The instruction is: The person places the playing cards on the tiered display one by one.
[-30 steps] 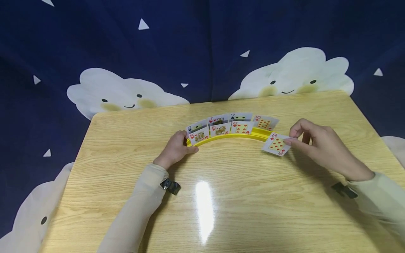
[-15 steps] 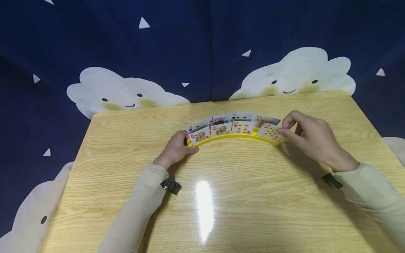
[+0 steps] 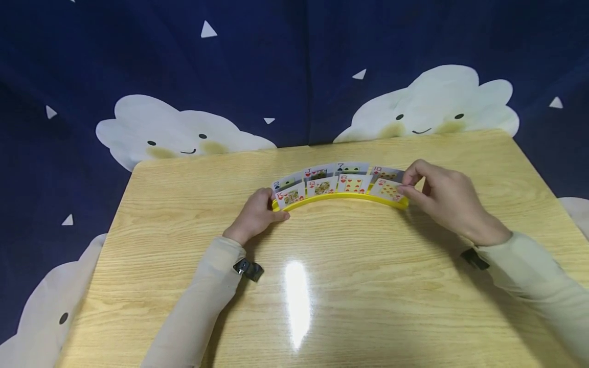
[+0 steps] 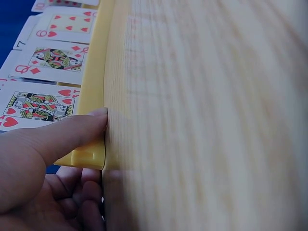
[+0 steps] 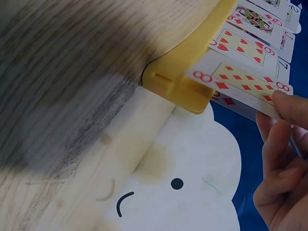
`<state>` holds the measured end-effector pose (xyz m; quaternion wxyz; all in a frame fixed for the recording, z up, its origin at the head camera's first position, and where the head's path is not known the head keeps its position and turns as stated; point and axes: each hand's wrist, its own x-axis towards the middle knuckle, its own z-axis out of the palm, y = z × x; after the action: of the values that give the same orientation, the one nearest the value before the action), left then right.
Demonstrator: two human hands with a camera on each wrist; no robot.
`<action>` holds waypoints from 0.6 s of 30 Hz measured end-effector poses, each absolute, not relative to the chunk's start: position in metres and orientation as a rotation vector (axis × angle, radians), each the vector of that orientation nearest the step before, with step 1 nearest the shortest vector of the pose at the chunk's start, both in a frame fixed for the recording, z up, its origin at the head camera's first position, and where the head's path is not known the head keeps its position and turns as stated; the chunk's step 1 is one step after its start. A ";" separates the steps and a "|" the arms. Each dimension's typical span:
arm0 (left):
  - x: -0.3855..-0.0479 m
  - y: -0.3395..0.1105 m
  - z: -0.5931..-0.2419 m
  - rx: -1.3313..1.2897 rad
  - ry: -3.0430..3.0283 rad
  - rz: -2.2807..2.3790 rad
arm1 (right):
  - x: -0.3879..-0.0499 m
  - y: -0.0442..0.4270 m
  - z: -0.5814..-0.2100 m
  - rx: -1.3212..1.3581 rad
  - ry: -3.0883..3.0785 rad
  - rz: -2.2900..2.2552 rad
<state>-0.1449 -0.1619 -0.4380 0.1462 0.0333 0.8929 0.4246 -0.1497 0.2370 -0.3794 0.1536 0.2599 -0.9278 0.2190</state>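
Observation:
A curved yellow card holder (image 3: 342,196) stands on the table with playing cards in two rows. My left hand (image 3: 253,217) grips its left end, thumb in front and fingers behind. In front are the king of hearts (image 4: 41,107), queen of diamonds (image 3: 322,188) and six of hearts (image 3: 354,184). Between thumb and fingertips my right hand (image 3: 446,202) pinches the eight of diamonds (image 5: 245,84) by its upper right corner. Its lower edge is at the holder's right end; how deep it sits in the slot is unclear. Partly hidden behind it is a ten of diamonds (image 3: 381,171).
The back row also has a seven (image 3: 353,167), a jack (image 3: 317,171) and a two (image 3: 286,182), partly covered by the front cards. Beneath is a light wooden table (image 3: 359,286). A dark blue curtain (image 3: 285,66) with cloud prints hangs behind the far edge.
My right hand has moved left and up with the eight of diamonds, from in front of the holder to its right end. My left hand keeps its place.

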 end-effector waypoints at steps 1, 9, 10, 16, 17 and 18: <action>-0.145 -0.162 -0.438 0.098 2.570 1.224 | -0.150 0.236 -0.379 0.746 -2.661 0.626; -0.145 -0.161 -0.437 0.090 2.559 1.232 | -0.152 0.233 -0.380 0.784 -2.667 0.599; -0.145 -0.161 -0.437 0.089 2.561 1.228 | -0.152 0.233 -0.380 0.790 -2.666 0.595; -0.145 -0.160 -0.438 0.077 2.557 1.219 | -0.152 0.234 -0.386 0.786 -2.655 0.578; -0.145 -0.160 -0.438 0.075 2.557 1.216 | -0.152 0.235 -0.386 0.786 -2.649 0.576; -0.145 -0.160 -0.438 0.074 2.559 1.211 | -0.153 0.235 -0.387 0.790 -2.637 0.574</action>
<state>-0.1450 -0.1602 -0.4377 0.1541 0.0258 0.8929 0.4224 -0.1528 0.2351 -0.3868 0.1642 0.2770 -0.9250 0.2015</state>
